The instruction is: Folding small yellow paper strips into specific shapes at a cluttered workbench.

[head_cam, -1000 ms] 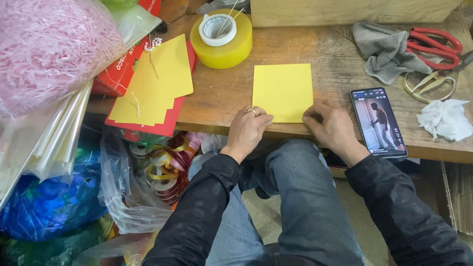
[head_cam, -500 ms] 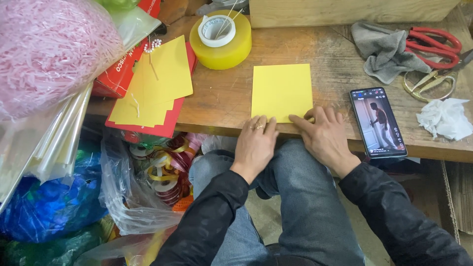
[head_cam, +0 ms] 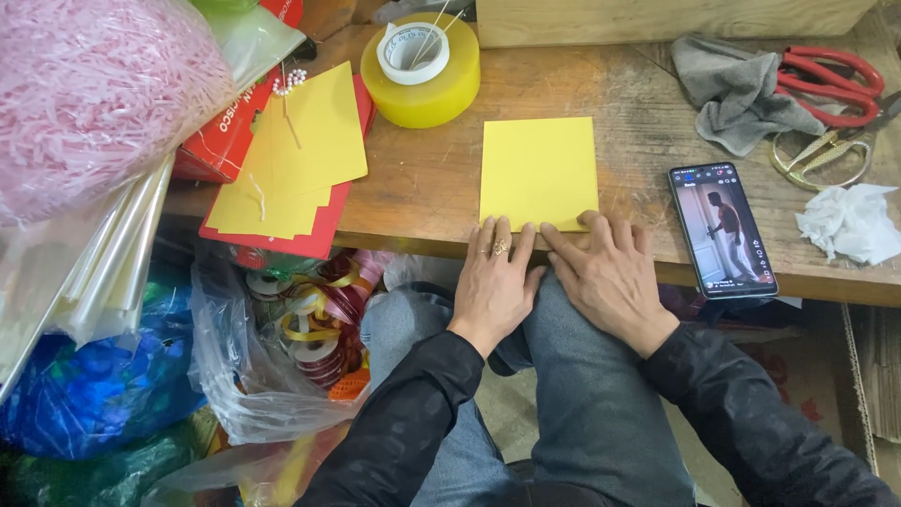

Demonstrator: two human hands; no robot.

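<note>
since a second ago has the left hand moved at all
Yes. The left hand has slid right along the table edge, closer to the phone, and now lies flat beside the right hand at the yellow sheet's near edge.

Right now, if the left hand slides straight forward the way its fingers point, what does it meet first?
The left hand already touches the square yellow paper sheet. Beyond it, probably the wooden box at the table's back; depth is unclear.

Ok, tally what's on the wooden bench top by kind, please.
Yellow paper sheet under both hands: 1
Tape rolls, white on yellow: 2
Scissors, red and brass: 2
Phone: 1
Grey cloth: 1
Crumpled tissue: 1
Total: 8
</note>
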